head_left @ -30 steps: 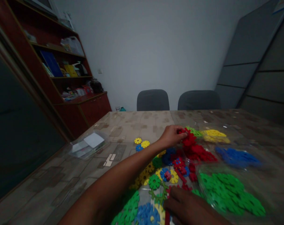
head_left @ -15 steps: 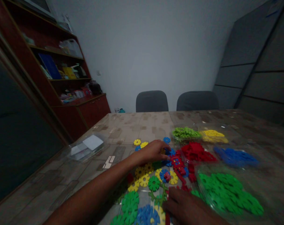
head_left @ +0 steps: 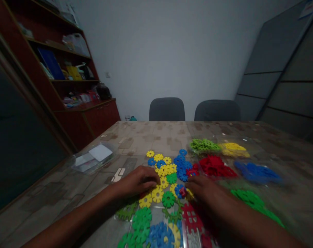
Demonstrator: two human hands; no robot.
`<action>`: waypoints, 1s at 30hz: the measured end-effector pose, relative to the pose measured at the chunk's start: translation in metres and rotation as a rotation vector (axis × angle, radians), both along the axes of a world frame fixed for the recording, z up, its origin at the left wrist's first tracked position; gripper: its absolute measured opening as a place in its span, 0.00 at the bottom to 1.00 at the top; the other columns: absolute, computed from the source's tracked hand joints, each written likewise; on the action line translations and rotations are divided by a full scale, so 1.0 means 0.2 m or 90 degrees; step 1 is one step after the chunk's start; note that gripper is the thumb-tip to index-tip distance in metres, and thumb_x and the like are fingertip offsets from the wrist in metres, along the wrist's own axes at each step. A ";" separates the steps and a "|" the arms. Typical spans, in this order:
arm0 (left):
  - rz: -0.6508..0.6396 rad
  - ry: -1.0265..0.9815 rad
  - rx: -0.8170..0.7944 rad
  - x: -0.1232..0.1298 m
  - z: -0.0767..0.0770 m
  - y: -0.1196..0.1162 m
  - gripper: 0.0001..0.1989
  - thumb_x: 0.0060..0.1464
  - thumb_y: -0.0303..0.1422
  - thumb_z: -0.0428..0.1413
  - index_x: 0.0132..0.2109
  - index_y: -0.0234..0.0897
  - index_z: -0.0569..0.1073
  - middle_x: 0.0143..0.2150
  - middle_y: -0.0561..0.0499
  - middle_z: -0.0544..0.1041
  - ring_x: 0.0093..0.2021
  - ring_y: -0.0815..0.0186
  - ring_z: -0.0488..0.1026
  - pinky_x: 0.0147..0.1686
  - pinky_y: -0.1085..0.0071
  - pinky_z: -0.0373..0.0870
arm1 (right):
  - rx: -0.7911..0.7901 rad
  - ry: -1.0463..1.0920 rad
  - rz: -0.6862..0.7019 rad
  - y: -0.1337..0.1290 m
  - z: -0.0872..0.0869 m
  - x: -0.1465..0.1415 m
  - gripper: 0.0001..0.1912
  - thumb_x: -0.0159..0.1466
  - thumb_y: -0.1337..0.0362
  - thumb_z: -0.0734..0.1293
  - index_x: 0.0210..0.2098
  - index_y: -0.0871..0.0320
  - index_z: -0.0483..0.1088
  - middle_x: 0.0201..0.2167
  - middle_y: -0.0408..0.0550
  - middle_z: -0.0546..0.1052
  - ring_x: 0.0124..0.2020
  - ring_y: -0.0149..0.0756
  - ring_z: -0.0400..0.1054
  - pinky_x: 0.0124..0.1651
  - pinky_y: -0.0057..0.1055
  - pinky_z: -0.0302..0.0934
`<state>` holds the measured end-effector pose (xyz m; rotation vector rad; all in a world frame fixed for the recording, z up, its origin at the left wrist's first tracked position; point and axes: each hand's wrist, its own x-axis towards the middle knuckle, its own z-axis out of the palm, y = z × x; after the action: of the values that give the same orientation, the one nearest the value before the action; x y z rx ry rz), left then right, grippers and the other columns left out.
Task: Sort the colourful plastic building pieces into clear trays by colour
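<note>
My left hand (head_left: 143, 179) is at the left edge of a spread of flat notched discs. Its fingers are curled beside the yellow discs (head_left: 157, 195); whatever lies inside them is hidden. My right hand (head_left: 201, 186) is bent over the right edge of the spread, fingers together, near a blue disc with a small red piece (head_left: 182, 192) on it. What those fingers hold, if anything, cannot be seen. Blue discs (head_left: 180, 163) lie beyond the right fingertips. Between the hands is a green disc (head_left: 168, 199). A red square lattice piece (head_left: 192, 217) lies nearer me.
Clear trays to the right hold light green pieces (head_left: 205, 144), yellow pieces (head_left: 233, 149), red pieces (head_left: 215, 166), blue pieces (head_left: 258, 172) and green pieces (head_left: 254, 203). A clear container with white cards (head_left: 100, 152) stands left. Two chairs (head_left: 166, 109) are behind the patterned table (head_left: 136, 137).
My left hand has drawn back from the blue discs to the left, beside the yellow ones. My right hand has moved forward from the near red pieces, uncovering the red lattice piece.
</note>
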<state>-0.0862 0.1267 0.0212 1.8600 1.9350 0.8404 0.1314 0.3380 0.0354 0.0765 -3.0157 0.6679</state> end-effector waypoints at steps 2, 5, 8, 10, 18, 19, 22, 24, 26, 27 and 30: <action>0.016 -0.015 0.009 -0.01 -0.02 -0.03 0.09 0.66 0.31 0.53 0.43 0.36 0.79 0.40 0.47 0.81 0.41 0.62 0.77 0.43 0.69 0.70 | 0.082 -0.032 0.004 0.02 0.04 -0.06 0.16 0.62 0.78 0.63 0.46 0.57 0.75 0.47 0.53 0.78 0.46 0.42 0.71 0.47 0.33 0.63; 0.023 -0.030 0.013 -0.01 -0.03 -0.05 0.08 0.65 0.31 0.54 0.43 0.36 0.79 0.40 0.47 0.81 0.40 0.62 0.77 0.42 0.70 0.70 | 0.175 -0.058 -0.003 0.04 0.07 -0.20 0.21 0.61 0.79 0.64 0.52 0.61 0.73 0.54 0.59 0.76 0.53 0.46 0.69 0.54 0.37 0.62; 0.017 -0.036 0.015 -0.01 -0.04 -0.04 0.08 0.65 0.31 0.54 0.42 0.37 0.79 0.40 0.48 0.81 0.41 0.62 0.76 0.43 0.70 0.70 | 0.196 -0.084 -0.010 0.06 0.06 -0.33 0.23 0.61 0.78 0.64 0.56 0.63 0.72 0.56 0.63 0.74 0.57 0.51 0.67 0.56 0.42 0.61; 0.015 -0.038 0.017 -0.01 -0.04 -0.03 0.08 0.64 0.31 0.54 0.42 0.37 0.79 0.41 0.48 0.81 0.42 0.62 0.76 0.44 0.69 0.70 | 0.205 -0.109 -0.013 0.06 0.06 -0.39 0.24 0.60 0.76 0.67 0.56 0.64 0.72 0.56 0.66 0.74 0.57 0.55 0.68 0.55 0.43 0.62; 0.017 -0.043 0.018 -0.01 -0.04 -0.03 0.09 0.65 0.32 0.54 0.42 0.37 0.79 0.40 0.48 0.80 0.42 0.61 0.75 0.44 0.69 0.70 | 0.115 -0.130 0.021 0.03 0.05 -0.41 0.23 0.54 0.72 0.76 0.48 0.60 0.73 0.48 0.54 0.78 0.48 0.44 0.72 0.45 0.30 0.61; 0.016 -0.043 0.018 -0.01 -0.04 -0.03 0.09 0.65 0.32 0.54 0.42 0.37 0.79 0.40 0.48 0.80 0.42 0.61 0.75 0.44 0.69 0.70 | 0.102 -0.124 0.022 0.03 0.05 -0.41 0.22 0.54 0.72 0.77 0.47 0.60 0.73 0.47 0.53 0.78 0.48 0.43 0.72 0.44 0.30 0.60; 0.018 -0.042 0.021 -0.01 -0.04 -0.03 0.08 0.65 0.31 0.54 0.42 0.37 0.79 0.40 0.48 0.80 0.41 0.61 0.75 0.43 0.69 0.69 | 0.071 -0.109 0.017 0.04 0.09 -0.39 0.13 0.57 0.70 0.75 0.41 0.59 0.74 0.41 0.48 0.79 0.43 0.40 0.72 0.40 0.29 0.58; 0.019 -0.043 0.024 -0.01 -0.04 -0.02 0.08 0.65 0.31 0.54 0.42 0.37 0.79 0.39 0.49 0.79 0.41 0.62 0.75 0.43 0.69 0.69 | 0.059 -0.101 0.010 0.05 0.12 -0.38 0.08 0.60 0.69 0.74 0.38 0.59 0.74 0.36 0.46 0.79 0.38 0.39 0.72 0.38 0.29 0.56; 0.020 -0.044 0.026 -0.01 -0.04 -0.02 0.08 0.64 0.31 0.54 0.41 0.37 0.79 0.39 0.49 0.79 0.41 0.62 0.75 0.43 0.69 0.69 | 0.045 -0.093 0.004 0.06 0.15 -0.36 0.04 0.62 0.69 0.72 0.37 0.59 0.74 0.34 0.46 0.79 0.37 0.39 0.72 0.37 0.29 0.55; 0.020 -0.045 0.026 0.00 -0.04 -0.02 0.08 0.64 0.31 0.54 0.41 0.37 0.79 0.39 0.48 0.79 0.41 0.62 0.75 0.43 0.69 0.69 | 0.038 -0.089 0.001 0.07 0.15 -0.35 0.02 0.63 0.70 0.71 0.36 0.60 0.74 0.34 0.47 0.79 0.36 0.38 0.72 0.36 0.29 0.55; 0.022 -0.049 0.026 0.00 -0.05 -0.03 0.08 0.64 0.30 0.54 0.42 0.37 0.79 0.39 0.48 0.79 0.41 0.62 0.75 0.43 0.69 0.69 | 0.014 -0.078 -0.013 0.11 0.18 -0.32 0.01 0.63 0.70 0.70 0.34 0.59 0.74 0.33 0.47 0.80 0.34 0.37 0.72 0.36 0.29 0.57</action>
<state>-0.0864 0.1211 0.0120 1.7943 1.9210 0.9539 0.0683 0.3590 0.0704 0.0067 -3.1372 0.6604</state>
